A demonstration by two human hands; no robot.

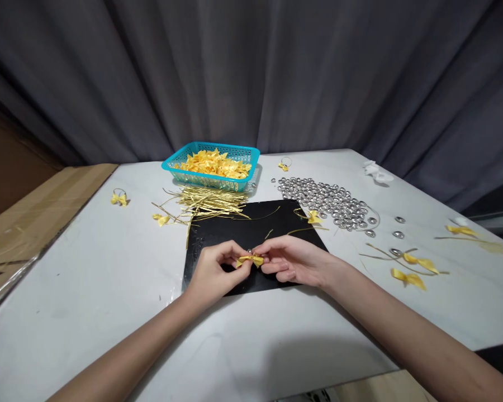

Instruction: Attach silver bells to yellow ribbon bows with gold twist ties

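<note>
Above black mat (255,279), left hand (218,268) pinches small yellow bow (250,260) between thumb and fingers; right hand (291,259) holds bow's other side, fingertips close together, lower fingers curled. Small silvery piece (250,251) just behind bow. Beyond hands, gold ties (209,201) in loose bundle, partly over mat's far edge. Behind bundle, blue basket (170,166) full of yellow bows (213,163). Right of basket, spread of silver beads (327,198) on white table (109,279).

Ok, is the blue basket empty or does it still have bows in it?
Not empty: yellow bows are heaped inside the blue basket.
</note>
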